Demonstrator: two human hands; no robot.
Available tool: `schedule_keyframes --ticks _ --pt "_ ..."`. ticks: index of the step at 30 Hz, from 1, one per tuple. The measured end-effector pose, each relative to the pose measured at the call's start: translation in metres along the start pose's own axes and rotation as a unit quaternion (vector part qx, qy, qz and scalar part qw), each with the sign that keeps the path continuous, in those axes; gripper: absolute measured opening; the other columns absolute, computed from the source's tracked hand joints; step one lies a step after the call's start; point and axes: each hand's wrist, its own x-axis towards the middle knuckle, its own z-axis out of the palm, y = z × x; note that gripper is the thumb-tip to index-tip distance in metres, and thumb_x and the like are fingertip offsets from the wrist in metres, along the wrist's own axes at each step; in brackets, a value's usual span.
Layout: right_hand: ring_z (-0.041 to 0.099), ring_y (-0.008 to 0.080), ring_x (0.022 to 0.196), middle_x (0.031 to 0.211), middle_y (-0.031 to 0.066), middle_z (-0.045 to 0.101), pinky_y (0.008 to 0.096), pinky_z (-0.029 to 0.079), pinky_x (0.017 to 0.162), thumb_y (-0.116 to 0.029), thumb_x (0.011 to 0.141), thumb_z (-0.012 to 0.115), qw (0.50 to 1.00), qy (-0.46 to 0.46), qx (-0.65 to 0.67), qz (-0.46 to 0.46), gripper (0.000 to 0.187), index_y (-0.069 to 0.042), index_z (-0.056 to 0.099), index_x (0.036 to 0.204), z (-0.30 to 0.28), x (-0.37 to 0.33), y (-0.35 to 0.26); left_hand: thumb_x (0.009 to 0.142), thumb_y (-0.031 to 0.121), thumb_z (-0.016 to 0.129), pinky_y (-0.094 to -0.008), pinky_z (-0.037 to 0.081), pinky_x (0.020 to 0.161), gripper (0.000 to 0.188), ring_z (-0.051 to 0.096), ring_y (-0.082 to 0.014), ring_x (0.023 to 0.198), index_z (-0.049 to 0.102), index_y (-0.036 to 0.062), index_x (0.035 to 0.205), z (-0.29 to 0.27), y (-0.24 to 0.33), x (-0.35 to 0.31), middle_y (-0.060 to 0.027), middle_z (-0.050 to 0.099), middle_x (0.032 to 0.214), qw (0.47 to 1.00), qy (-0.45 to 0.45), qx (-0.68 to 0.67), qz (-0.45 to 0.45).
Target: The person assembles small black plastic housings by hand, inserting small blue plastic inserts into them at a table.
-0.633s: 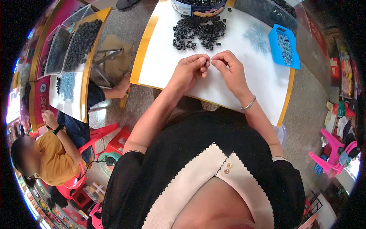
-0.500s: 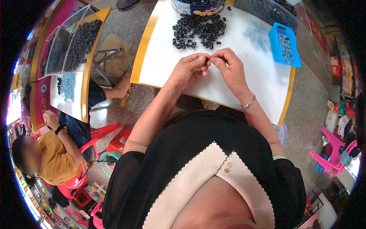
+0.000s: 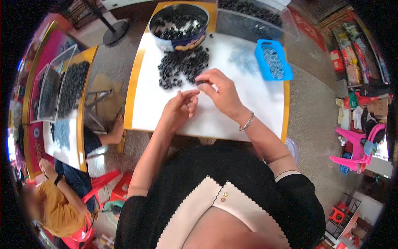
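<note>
My right hand [image 3: 222,92] is bent over the near right edge of a heap of small black parts [image 3: 182,66], with a small dark piece [image 3: 201,82] between thumb and fingers. Just left and nearer, my left hand [image 3: 180,110] is held above the white table top [image 3: 149,99]. Its fingers are loosely curled and apart, and I see nothing in them. Behind the heap stands a round tin [image 3: 178,41] with more black parts inside. To the right, a blue tray [image 3: 286,74] holds many tiny grey-blue pieces, and more of these pieces [image 3: 244,58] lie loose beside it.
A clear bin [image 3: 248,27] with black parts stands along the far right edge. At the left, another person [image 3: 62,203] sits at a second table [image 3: 76,157] with clear bins of black parts [image 3: 74,85]. A pink stool [image 3: 356,145] is on the floor at the right.
My hands were together at the fingertips; they have parted, the right one reaching to the heap. The view has shifted, so the tin's inside now shows.
</note>
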Motion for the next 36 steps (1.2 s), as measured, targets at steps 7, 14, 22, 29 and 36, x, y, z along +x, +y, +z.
schedule_keyframes --ticks 7,14,22,29,36 --pt "0.061 0.0174 0.075 0.091 0.0081 0.064 0.0284 0.048 0.069 -0.014 0.081 0.061 0.936 0.202 -0.228 -0.175 0.021 -0.007 0.065 0.101 -0.104 0.130 0.019 0.097 0.037 0.038 -0.0236 0.044 0.060 0.050 0.050 -0.0098 0.070 0.049 -0.0079 0.116 0.007 0.003 0.001 -0.0061 0.054 0.087 0.999 0.045 0.004 -0.014" --pt "0.058 0.0254 0.088 0.097 0.0153 0.059 0.0346 0.045 0.079 -0.016 0.079 0.061 0.907 0.159 -0.340 -0.190 0.026 -0.004 0.062 0.102 -0.099 0.151 0.005 0.095 0.024 0.046 -0.0231 0.046 0.062 0.039 0.052 -0.0102 0.072 0.047 -0.0080 0.117 0.006 0.007 0.002 -0.0070 0.055 0.088 0.999 0.049 -0.022 -0.003" --pt "0.057 0.0184 0.074 0.084 0.0068 0.061 0.0293 0.046 0.067 -0.014 0.082 0.061 0.975 -0.055 -0.207 -0.064 0.013 -0.004 0.065 0.089 -0.023 0.053 0.052 0.094 0.025 0.047 -0.0217 0.047 0.062 0.033 0.053 -0.0091 0.069 0.052 -0.0040 0.111 0.003 0.007 0.004 -0.0045 0.057 0.086 0.999 0.034 -0.016 -0.032" --pt "0.056 0.0173 0.078 0.084 0.0063 0.059 0.0276 0.045 0.069 -0.011 0.080 0.062 0.978 -0.053 -0.199 -0.038 0.012 -0.003 0.064 0.089 -0.006 0.030 0.055 0.095 0.023 0.046 -0.0212 0.046 0.062 0.032 0.053 -0.0083 0.069 0.052 -0.0039 0.112 0.005 0.005 0.002 -0.0037 0.057 0.085 0.999 0.028 -0.018 -0.037" --pt "0.054 0.0266 0.083 0.081 0.0099 0.057 0.0369 0.044 0.074 -0.011 0.078 0.058 0.968 0.031 -0.245 -0.046 0.011 -0.004 0.063 0.084 -0.033 0.019 0.058 0.094 0.023 0.048 -0.0214 0.043 0.060 0.036 0.049 -0.0089 0.070 0.048 -0.0053 0.117 0.006 0.005 -0.001 -0.0040 0.053 0.089 0.998 0.059 0.011 -0.028"
